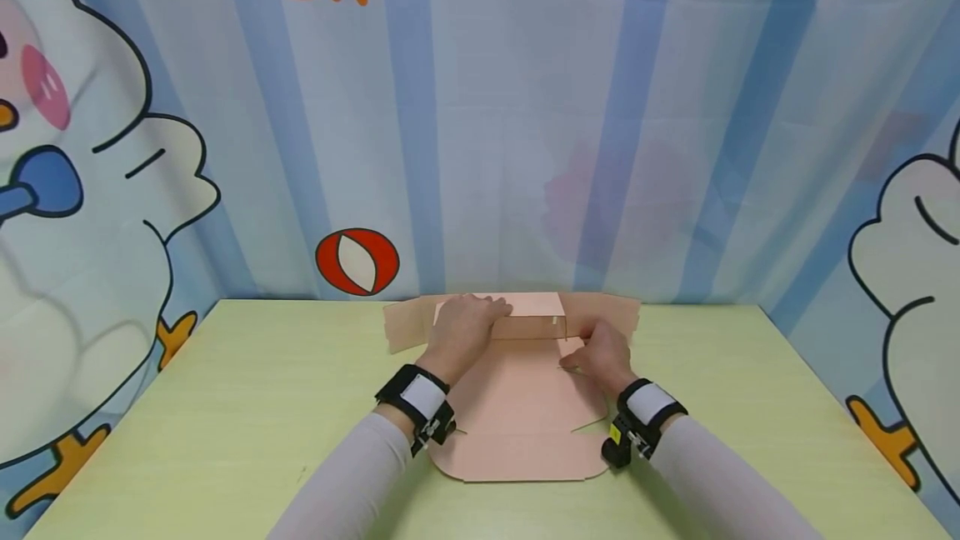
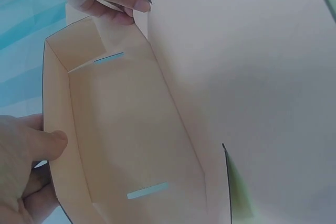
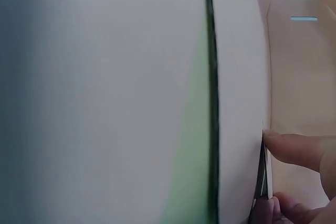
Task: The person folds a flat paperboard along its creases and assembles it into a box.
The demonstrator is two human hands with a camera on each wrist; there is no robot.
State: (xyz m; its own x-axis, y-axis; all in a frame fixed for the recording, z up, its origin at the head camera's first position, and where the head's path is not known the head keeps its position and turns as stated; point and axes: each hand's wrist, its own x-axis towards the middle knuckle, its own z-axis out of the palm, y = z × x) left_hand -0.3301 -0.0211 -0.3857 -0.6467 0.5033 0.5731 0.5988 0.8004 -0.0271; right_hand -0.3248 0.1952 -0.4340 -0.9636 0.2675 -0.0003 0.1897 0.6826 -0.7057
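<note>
A flat pinkish-brown cardboard box blank lies on the table, its far end folded up into a raised panel. My left hand holds the top edge of that panel; in the left wrist view its thumb presses on the inner face and the other fingers go behind. At the right side my right hand pinches a side flap beside a cut slit, thumb on one face and fingers on the other. Two narrow slots show in the cardboard in the left wrist view, the nearer slot and a farther one.
Flaps stick out at both far corners, a left flap and a right flap. The pale yellow-green table ends at a striped blue curtain with cartoon ducks, just behind the cardboard. Both wrists wear strapped cameras.
</note>
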